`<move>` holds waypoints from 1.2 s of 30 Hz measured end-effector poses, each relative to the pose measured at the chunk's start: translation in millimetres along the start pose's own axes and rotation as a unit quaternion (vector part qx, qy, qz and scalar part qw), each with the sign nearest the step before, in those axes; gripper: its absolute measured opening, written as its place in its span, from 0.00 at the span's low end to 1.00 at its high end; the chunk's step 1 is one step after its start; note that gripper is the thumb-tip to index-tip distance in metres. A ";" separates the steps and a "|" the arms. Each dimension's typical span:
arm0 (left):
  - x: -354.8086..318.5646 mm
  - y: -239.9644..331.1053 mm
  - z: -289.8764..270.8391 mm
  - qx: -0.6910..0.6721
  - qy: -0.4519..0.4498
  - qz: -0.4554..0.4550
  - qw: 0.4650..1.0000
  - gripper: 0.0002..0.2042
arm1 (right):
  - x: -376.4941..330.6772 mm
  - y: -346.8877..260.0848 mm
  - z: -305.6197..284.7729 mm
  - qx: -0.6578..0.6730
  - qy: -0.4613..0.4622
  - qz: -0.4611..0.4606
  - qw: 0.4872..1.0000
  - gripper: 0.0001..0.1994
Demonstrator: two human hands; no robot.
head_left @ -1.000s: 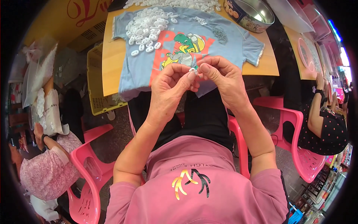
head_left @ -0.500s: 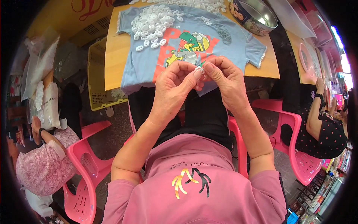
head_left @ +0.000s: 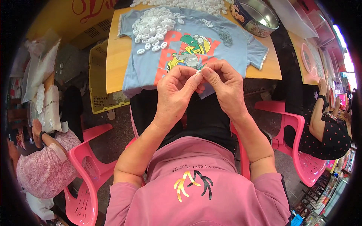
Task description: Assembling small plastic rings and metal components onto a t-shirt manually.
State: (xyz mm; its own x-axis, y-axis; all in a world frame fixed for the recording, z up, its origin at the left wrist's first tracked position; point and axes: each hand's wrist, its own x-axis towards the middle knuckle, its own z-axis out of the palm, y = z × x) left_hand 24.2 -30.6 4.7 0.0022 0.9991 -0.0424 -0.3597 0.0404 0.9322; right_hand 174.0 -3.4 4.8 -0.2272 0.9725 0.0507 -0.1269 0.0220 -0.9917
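My left hand (head_left: 176,90) and my right hand (head_left: 225,87) meet over the near edge of a blue T-shirt (head_left: 141,71) spread on the table. Both are closed, thumbs against fingers, around one small white plastic piece (head_left: 198,72) that is mostly hidden by the fingertips. Beyond my left hand, a heap of white oval plastic pieces with holes (head_left: 154,26) lies on the shirt. A small pile of thin grey bits (head_left: 225,38) rests farther right, beside a few linked white pieces (head_left: 207,22).
A round metal tin (head_left: 260,19) stands at the table's far right. More white pieces (head_left: 188,4) cover the back edge. A yellow crate (head_left: 98,100) sits left of the wooden table (head_left: 117,71). Co-workers sit at either side, near pink chairs (head_left: 88,165).
My hands stay together on the white piece, with slight finger shifts; less of the piece shows now. The view has moved a little.
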 end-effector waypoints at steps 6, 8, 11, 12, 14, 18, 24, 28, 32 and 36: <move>7.0 -5.6 -3.5 -0.007 -0.015 -0.001 1.000 0.07 | 3.2 5.0 -1.6 0.042 -0.011 -0.004 0.999 0.07; 8.7 -4.1 -6.2 -0.013 -0.030 -0.011 0.999 0.07 | 4.0 0.0 -3.8 0.052 -0.030 0.002 0.998 0.07; 8.7 0.6 -8.6 -0.049 -0.047 -0.035 0.997 0.08 | 5.2 -12.8 -7.7 0.038 -0.060 0.006 0.997 0.08; 8.4 2.4 -9.1 -0.055 -0.044 -0.046 0.997 0.08 | 5.3 -15.7 -9.2 0.014 -0.072 0.003 0.997 0.09; 8.4 2.7 -10.0 -0.062 -0.042 -0.057 0.996 0.08 | 7.4 -18.0 -14.7 -0.018 -0.076 -0.015 0.997 0.10; 8.6 1.2 -12.2 -0.061 -0.052 -0.065 0.995 0.09 | 18.0 -18.8 -26.4 -0.197 -0.113 -0.147 0.963 0.09; 11.7 4.8 -6.4 -0.053 -0.060 -0.070 0.994 0.09 | 31.4 -35.9 -33.3 -0.318 -0.163 -0.223 0.907 0.07; 8.4 10.4 0.0 0.013 -0.049 -0.068 0.996 0.08 | 31.7 -34.3 -35.8 -0.319 -0.162 -0.265 0.895 0.06; 4.0 10.1 -4.3 0.023 -0.029 -0.045 0.998 0.07 | 28.4 -23.9 -21.0 -0.284 -0.143 -0.257 0.913 0.05; 6.9 -3.7 -9.7 -0.031 -0.033 -0.034 0.998 0.06 | 21.6 -11.0 -11.2 -0.249 -0.080 -0.256 0.931 0.06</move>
State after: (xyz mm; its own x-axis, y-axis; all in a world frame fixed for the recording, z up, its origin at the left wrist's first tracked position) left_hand 16.5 -24.0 -2.6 0.0896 0.9928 -0.0794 -0.4144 0.1096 0.9035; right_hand 181.3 20.0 15.5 -0.4055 0.7589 0.5095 0.1956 0.6165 -0.7626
